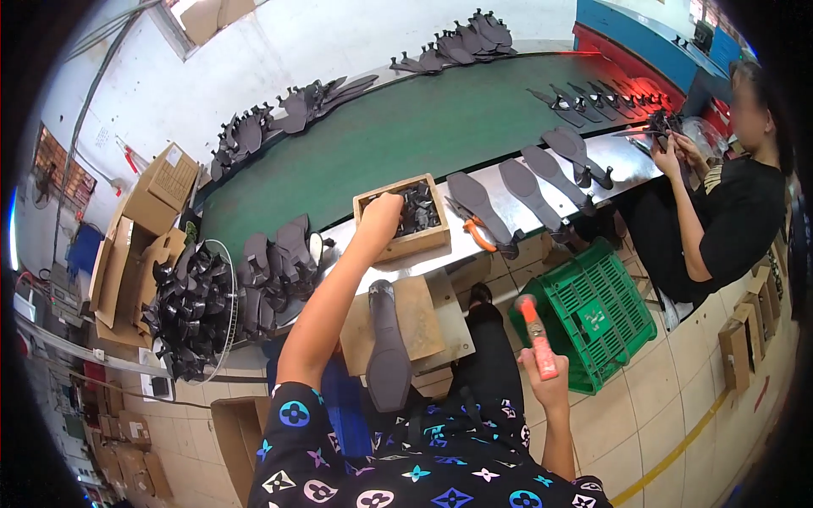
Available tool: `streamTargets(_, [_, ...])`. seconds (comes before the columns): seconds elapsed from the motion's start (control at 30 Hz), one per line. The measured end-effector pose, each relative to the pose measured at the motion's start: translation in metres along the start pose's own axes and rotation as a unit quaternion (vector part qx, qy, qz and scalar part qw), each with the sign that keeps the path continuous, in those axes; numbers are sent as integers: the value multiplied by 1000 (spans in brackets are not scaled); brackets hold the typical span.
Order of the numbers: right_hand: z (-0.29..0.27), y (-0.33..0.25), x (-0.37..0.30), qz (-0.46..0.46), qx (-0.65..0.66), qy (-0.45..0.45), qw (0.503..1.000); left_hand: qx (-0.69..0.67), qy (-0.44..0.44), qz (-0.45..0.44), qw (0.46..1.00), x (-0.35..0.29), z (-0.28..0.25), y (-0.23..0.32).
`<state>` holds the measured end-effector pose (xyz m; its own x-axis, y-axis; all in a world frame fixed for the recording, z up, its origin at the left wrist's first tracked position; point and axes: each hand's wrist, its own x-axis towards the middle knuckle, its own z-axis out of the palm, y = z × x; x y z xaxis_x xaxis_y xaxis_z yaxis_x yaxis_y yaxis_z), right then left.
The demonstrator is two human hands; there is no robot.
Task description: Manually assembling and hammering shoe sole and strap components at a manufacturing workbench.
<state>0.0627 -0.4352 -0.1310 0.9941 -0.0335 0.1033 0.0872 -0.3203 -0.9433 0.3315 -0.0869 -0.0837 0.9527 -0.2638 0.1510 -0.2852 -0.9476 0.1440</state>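
My left hand (pixel 383 216) reaches over the rim of a wooden box (pixel 419 245) that holds small black pieces (pixel 419 209). Its fingertips are hidden among them. Out to the right, my right hand (pixel 546 381) is wrapped round the handle of a hammer (pixel 539 343) with a reddish handle, its head pointing up and away from me. Between my arms a dark grey shoe sole (pixel 389 356) lies lengthwise over a tan board (pixel 428 317), its wide end toward me. Beside the box, pliers (pixel 481 235) with orange handles rest next to another sole (pixel 474 199).
A green belt (pixel 364 127) runs behind the metal ledge, with piles of soles (pixel 461 42) along its far edge. Heaped black heels (pixel 190 305) stand at left near cardboard boxes (pixel 157 190). A green crate (pixel 593 317) sits on the floor at right. A co-worker (pixel 720 199) handles dark parts.
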Motion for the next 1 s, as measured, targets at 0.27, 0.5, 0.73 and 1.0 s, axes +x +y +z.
streamTargets(0.27, [10,-14,36,-98,39,-30,994,-352,171,-85,916,-23,-39,19])
streamTargets(0.5, [44,-109,93,-193,206,-78,956,-647,217,-84,726,-123,-115,117])
streamTargets(0.73, [77,-169,80,-96,361,-163,913,-692,288,-43,661,-190,-123,158])
streamTargets(1.0, [108,-150,86,-144,133,-153,968,-360,357,-65,859,-199,-70,95])
